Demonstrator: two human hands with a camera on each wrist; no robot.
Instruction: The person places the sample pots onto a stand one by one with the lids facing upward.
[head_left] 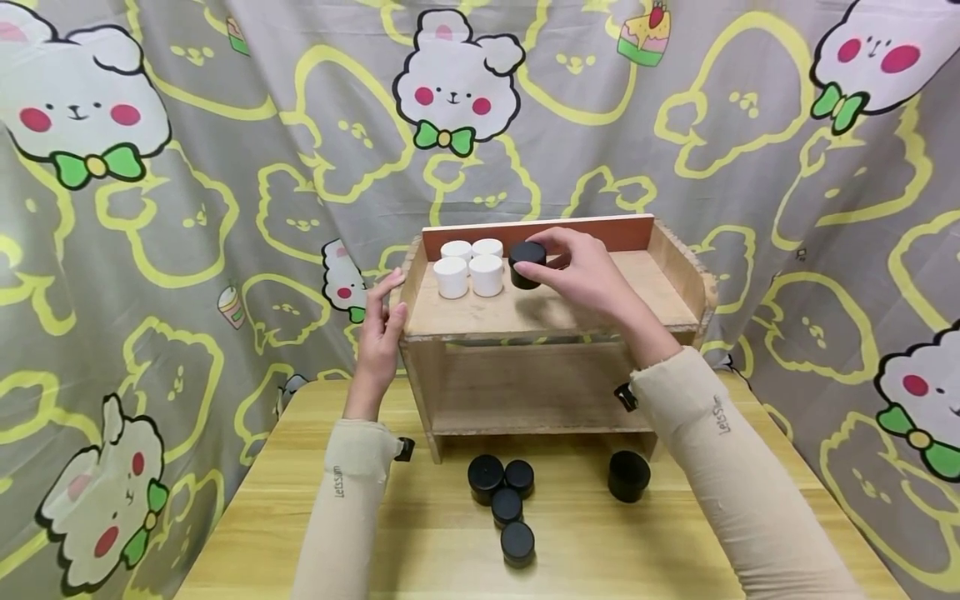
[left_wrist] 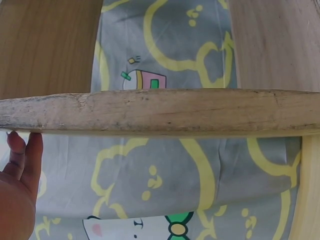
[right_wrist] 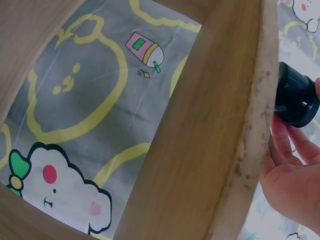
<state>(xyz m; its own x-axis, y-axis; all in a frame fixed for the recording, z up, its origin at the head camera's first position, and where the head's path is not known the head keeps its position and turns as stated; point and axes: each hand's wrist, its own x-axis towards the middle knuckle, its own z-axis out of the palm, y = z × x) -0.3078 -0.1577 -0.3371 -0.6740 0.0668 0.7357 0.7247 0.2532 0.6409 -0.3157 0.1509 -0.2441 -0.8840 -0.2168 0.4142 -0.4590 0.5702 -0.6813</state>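
Note:
A wooden shelf [head_left: 480, 317] stands on the table, several white jars [head_left: 487, 276] grouped at the left of its top board. Pinched between the thumb and fingers of my right hand [head_left: 588, 271] is a black jar [head_left: 527, 265], held at the top board just right of the white ones. The right wrist view shows the same black jar [right_wrist: 296, 95] past the board's edge. My left hand [head_left: 378, 342] touches the shelf's left side panel, with the fingers at its upper edge. In the left wrist view its fingers [left_wrist: 34, 155] reach the underside of a board.
Several black jars [head_left: 517, 543] cluster on the table [head_left: 420, 542] before the shelf. Another black jar [head_left: 628, 476] stands apart, near the shelf's right leg. Raised side panels [head_left: 682, 271] and a back rail [head_left: 630, 234] border the top board. A patterned curtain [head_left: 300, 208] hangs behind.

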